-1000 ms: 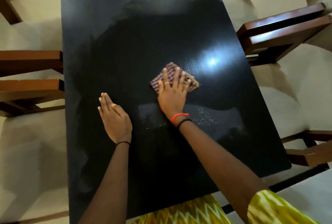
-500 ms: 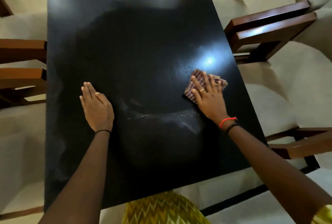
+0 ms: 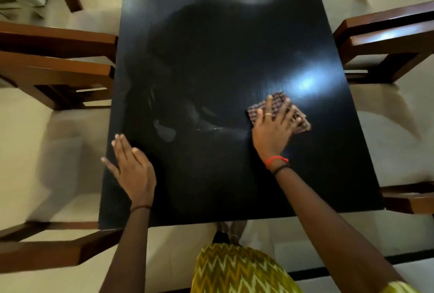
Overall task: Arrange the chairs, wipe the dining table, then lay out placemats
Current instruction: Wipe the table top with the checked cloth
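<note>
The checked cloth lies at 4 o'clock on the dark counter, with my right grip spread flat on it, pressing. My left grip rests spread at 8 o'clock. The chairs look tucked in. I judge the wiping midway, with smears showing and no placemats laid.

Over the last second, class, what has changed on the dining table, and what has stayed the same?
The right hand slid the checked cloth from the middle of the black table towards its right side. The left hand shifted to the left edge. Both hands stay flat, the right pressing the cloth.
</note>
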